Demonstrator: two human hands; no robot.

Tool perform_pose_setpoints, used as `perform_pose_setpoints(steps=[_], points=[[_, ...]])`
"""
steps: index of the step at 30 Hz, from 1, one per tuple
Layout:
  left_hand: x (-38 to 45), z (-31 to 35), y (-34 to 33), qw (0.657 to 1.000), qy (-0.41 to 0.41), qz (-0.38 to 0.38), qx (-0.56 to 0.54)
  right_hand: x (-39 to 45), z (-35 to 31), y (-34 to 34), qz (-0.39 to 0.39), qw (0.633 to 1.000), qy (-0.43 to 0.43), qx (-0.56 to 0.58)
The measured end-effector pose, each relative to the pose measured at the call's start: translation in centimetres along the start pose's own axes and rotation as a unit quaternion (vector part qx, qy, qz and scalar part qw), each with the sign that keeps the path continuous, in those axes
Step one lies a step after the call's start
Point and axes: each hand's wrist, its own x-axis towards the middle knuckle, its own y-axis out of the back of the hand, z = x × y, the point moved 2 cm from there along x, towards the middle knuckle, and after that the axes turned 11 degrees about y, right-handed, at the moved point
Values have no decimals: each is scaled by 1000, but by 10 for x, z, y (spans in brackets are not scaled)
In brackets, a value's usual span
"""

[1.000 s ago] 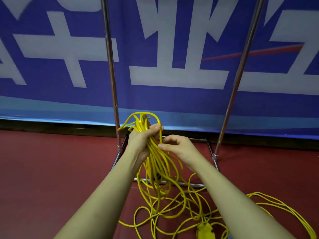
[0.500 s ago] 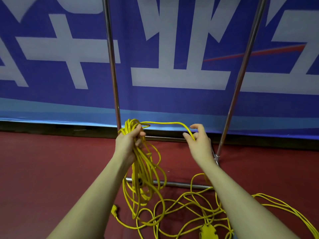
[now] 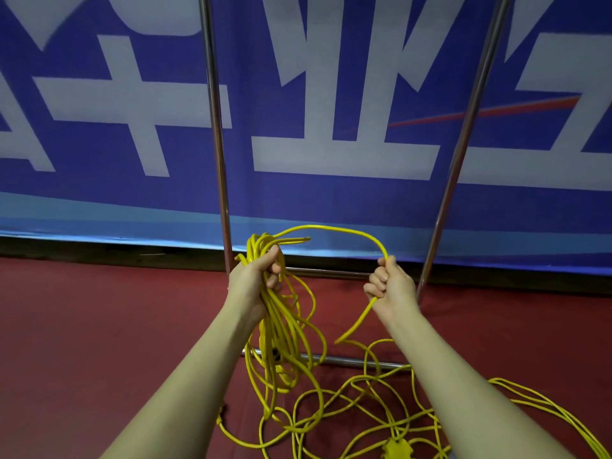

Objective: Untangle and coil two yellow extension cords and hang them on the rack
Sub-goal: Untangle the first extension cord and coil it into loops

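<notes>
Before the rack (image 3: 217, 127), left hand (image 3: 255, 276) and right hand (image 3: 390, 286) clench yellow cord (image 3: 331, 228).

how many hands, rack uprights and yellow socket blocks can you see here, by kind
hands: 2, left hand and right hand, both gripping yellow cord
rack uprights: 2, left upright and right upright
yellow socket blocks: 1, socket block on the floor
total: 5

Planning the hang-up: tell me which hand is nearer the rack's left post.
Left. The left hand, gripping the coil, sits right beside the left post near its base. The right hand, holding one strand, is off toward the right post.
</notes>
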Motion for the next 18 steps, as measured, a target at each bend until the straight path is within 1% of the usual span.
perform_pose_setpoints(steps=[2,4,6,8,11,14,16,18], points=[[-2,-5,-2,999,-2,-6,43,-3,-3,-6,-14,996,-37,78],[-6,-15,-7,995,10,-22,97,-9,-7,-16,-44,988,-66,131],[-8,-27,-11,989,29,-44,140,-15,-15,-29,-74,976,-79,189],[-8,-35,-14,984,42,-67,158,-19,-26,-41,-86,962,-75,247],[-10,-37,-18,979,46,-104,171,-18,-36,-45,-67,944,-60,318],[-15,-36,-20,962,32,-137,233,-13,-36,-38,-30,926,-46,372],[-17,-38,-20,952,30,-155,260,-10,-35,-35,-16,922,-36,385],[-17,-39,-21,951,46,-172,252,-7,-34,-30,-3,923,-28,384]])
